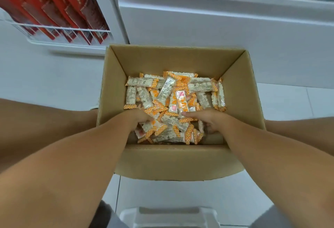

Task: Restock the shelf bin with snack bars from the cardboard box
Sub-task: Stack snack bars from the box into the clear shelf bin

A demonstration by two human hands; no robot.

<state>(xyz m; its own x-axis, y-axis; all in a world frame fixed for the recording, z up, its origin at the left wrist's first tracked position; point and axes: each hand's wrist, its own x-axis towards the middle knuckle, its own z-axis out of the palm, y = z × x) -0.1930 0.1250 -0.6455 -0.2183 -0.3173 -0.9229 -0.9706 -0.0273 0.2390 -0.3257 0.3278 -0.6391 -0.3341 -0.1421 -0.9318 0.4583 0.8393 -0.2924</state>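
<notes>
Both hands are down in the box, and the job looks to be at its gathering stage rather than its filling stage. The left hand lies on the near-left part of the bars, its fingers curled down into the wrappers so that their tips are buried; it seems to be closing on a clump, though how many bars it holds I cannot tell. The right hand rests on the near-right part of the heap, with one digit, probably the thumb, stretched inward along the top of a bar and the other fingers bent down out of sight among the packets, so whether they pinch anything cannot be told. Between the two sets of fingers sits a loose mound of orange-and-white bars, and beyond the fingertips more bars cover the floor of the box to its far wall. The box therefore holds plenty, lying jumbled at every angle. No bar is clear of the box, and no bin for these bars is plainly visible: beyond the fingers and to the left, a wire rack holds red packets, and straight beyond the box stand white shelf fronts. As a judgement, most of the restocking is still to do: lifting this handful, carrying it to the bin, and repeating until the box is drained.
</notes>
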